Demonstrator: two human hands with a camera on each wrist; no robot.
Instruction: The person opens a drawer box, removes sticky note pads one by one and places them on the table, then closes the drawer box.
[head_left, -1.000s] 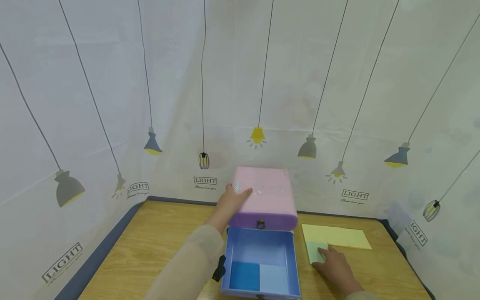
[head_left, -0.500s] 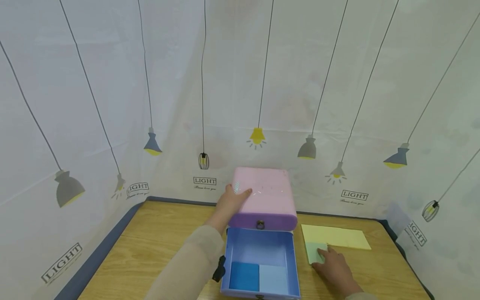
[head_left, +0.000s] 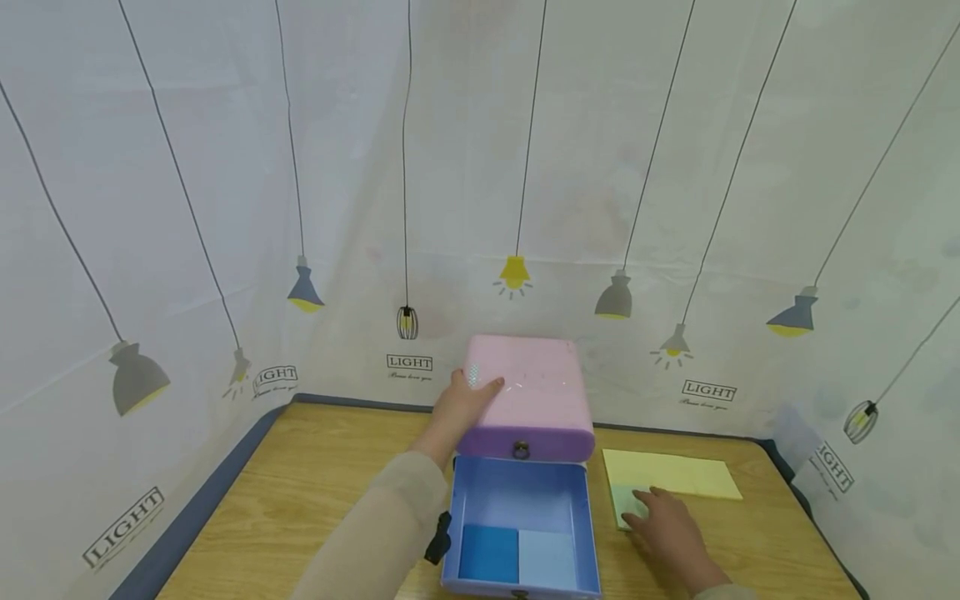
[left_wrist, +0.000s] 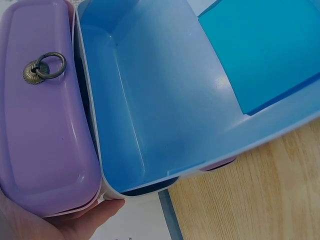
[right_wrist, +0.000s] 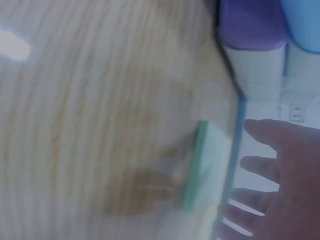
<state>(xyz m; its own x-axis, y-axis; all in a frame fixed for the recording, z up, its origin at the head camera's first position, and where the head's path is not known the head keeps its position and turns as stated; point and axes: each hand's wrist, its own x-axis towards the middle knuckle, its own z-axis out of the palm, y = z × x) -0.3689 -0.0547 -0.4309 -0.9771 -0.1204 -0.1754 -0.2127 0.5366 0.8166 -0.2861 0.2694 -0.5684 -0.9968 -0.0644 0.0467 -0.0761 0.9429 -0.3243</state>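
In the head view my left hand (head_left: 463, 406) grips the upper left side of a pink and purple drawer box (head_left: 531, 379), its thumb on the top. Below the purple front, a blue drawer (head_left: 517, 483) is pulled out. Inside it lie a dark blue sticky note pad (head_left: 490, 552) and a light blue sticky note pad (head_left: 547, 557), side by side. My right hand (head_left: 667, 529) hovers just over a light green sticky note pad (head_left: 622, 501), fingers apart and holding nothing. In the right wrist view the green pad (right_wrist: 205, 167) stands apart from the fingers.
Pale yellow paper pads (head_left: 675, 472) lie on the wooden table (head_left: 300, 483) right of the box, beside the green pad. A small black object (head_left: 438, 537) shows by my left sleeve. A white curtain printed with lamps (head_left: 450, 208) stands close behind the box.
My right hand has lifted slightly off the green sticky note pad, its fingers spreading apart. The left hand, the box and the drawer stay put.
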